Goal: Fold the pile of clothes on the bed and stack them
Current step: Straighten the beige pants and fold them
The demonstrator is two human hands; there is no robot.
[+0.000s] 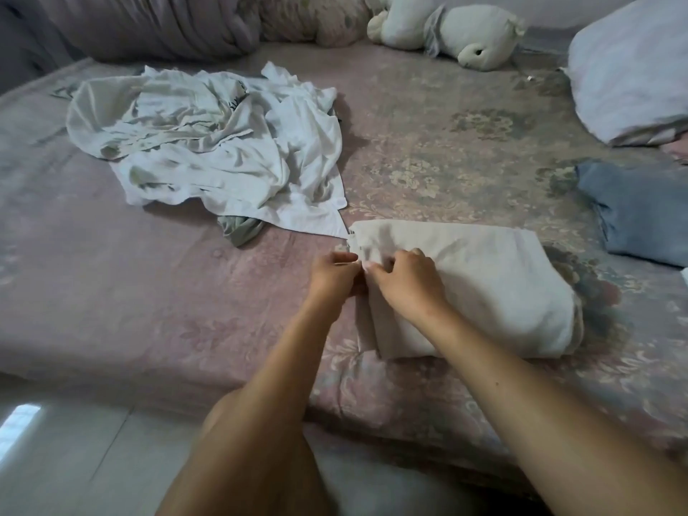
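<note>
Both hands pinch the left edge of a folded cream garment [484, 284] near the front edge of the bed [149, 292]: the left hand [333, 275] nips the layered hem between thumb and curled fingers, and the right hand [404, 281], touching it knuckle to knuckle, grips the same edge from on top, its fingers bent into the cloth. Neither hand is slack; each is clamped on fabric.

The garment lies as a thick, rounded oblong, doubled over several times, its far right end bulging where the folds turn. It looks soft, light and limp, the kind of cloth that sags when lifted by one corner and creeps out of square, so the safest hold appears to be exactly here, along the stacked edge with all the layers caught together, or flat beneath the whole bundle.

Just beyond its far left corner, almost touching, sprawls the unfolded pile of white clothes [208, 143], crumpled toward the bed's left side with a grey-green piece [242, 229] poking out from under its near edge. Most of the work, by that measure, remains.

At the right edge rests a blue garment [633, 210]. A white pillow [629, 68] fills the far right corner, and a pale stuffed toy [446, 27] lies along the far edge beside a bunched mauve quilt [160, 24].
</note>
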